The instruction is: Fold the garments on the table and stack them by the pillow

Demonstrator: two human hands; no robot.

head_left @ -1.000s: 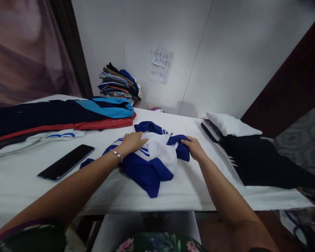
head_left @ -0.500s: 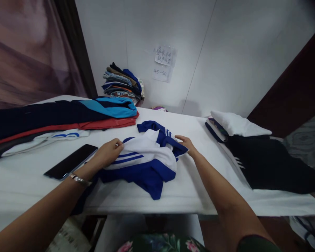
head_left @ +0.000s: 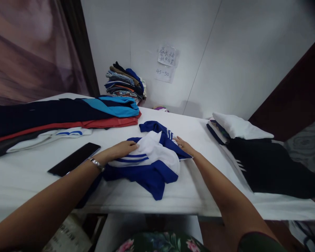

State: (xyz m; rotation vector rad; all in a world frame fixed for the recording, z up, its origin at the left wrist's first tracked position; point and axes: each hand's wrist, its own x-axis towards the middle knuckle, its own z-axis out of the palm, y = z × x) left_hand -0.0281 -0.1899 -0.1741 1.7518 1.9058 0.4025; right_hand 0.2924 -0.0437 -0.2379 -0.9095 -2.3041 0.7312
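Observation:
A blue-and-white jacket [head_left: 159, 154] with stripes lies crumpled on the white-covered table [head_left: 189, 199] in front of me. My left hand [head_left: 127, 148] is on its white upper part, fingertips closed on the cloth. At the far right side of the garment, my right hand [head_left: 183, 144] grips the blue cloth near the white stripes; a blue flap hides part of that hand. Part of the jacket disappears beneath my left forearm. A dark phone [head_left: 73, 159] lies on the table to the left of my left wrist.
Long garments, including navy-and-light-blue clothing [head_left: 55, 111], are piled at left. A tall stack of folded clothes [head_left: 124, 82] stands against the wall. At right lie black clothing [head_left: 267, 168] and a white folded item [head_left: 240, 126]. Handwritten paper signs [head_left: 166, 63] hang on the wall.
My left hand has slid right and slightly up over the white cloth. My right hand has moved left onto the jacket, its fingers now at the striped part. The view has shifted slightly.

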